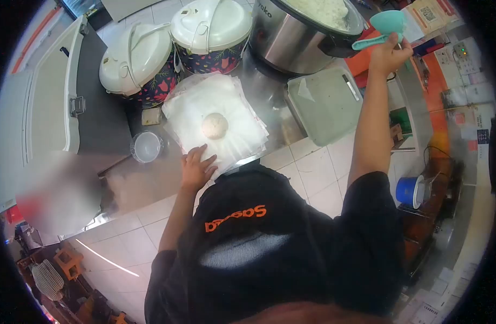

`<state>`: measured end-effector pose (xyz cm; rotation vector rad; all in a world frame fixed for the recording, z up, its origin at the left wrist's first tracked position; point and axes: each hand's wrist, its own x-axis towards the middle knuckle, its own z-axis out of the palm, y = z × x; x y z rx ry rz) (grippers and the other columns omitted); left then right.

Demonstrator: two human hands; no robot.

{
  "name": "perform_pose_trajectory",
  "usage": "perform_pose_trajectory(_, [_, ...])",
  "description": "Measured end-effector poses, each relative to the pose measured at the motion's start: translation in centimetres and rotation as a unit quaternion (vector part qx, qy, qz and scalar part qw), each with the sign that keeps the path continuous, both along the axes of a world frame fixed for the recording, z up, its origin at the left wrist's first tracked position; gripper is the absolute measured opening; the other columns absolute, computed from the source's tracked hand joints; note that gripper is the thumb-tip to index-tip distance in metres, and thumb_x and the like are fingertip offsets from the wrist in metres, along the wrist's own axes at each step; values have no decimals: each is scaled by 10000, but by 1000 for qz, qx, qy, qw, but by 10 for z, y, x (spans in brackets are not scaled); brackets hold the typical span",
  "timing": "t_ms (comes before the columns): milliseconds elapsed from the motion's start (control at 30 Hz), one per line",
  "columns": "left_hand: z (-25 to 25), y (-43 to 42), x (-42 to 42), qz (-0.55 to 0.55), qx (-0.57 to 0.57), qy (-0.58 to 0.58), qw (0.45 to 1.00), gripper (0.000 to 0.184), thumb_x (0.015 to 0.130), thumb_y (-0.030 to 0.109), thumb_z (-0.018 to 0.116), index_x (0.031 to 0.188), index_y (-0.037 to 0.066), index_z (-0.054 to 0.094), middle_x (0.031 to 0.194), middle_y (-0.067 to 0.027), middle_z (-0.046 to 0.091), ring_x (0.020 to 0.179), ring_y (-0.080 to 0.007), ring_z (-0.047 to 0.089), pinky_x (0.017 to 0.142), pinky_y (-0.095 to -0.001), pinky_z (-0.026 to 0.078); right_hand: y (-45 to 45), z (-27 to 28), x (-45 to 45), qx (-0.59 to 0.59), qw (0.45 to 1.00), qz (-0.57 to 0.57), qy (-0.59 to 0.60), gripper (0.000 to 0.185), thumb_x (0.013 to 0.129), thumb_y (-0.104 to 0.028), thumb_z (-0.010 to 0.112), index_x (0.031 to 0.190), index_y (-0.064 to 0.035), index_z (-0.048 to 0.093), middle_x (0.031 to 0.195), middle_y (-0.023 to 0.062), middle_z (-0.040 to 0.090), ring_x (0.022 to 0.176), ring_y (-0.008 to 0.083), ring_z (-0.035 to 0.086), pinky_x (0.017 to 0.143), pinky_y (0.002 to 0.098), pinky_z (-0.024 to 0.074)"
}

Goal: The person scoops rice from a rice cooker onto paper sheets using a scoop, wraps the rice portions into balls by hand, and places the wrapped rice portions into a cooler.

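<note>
Near upper right, the right hand [388, 56] pinched a scoop [387, 21], and near centre the left hand [197, 168], fingers spread, touched paper [241, 113] under a mound [215, 126].

bright light fills the fisheye view, with a blurred patch [59, 191] lower left.

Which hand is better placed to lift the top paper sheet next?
Probably the left hand: it touches the near edge of the white paper, while the right hand holds a turquoise scoop beside the steel pot.
</note>
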<state>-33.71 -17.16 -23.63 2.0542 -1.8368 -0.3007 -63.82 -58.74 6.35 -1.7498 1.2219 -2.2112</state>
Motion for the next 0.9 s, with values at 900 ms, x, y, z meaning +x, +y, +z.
perform_pose_trajectory(900, [39, -26, -4, 155, -63, 93, 982, 120, 856, 239, 668, 833, 130, 714, 937, 21, 664, 964, -208, 560, 868, -408, 340, 192, -267, 82, 129, 704, 439, 543, 156, 817, -211, 671, 931, -113, 714, 953, 14, 647, 926, 231, 586, 822, 405, 416])
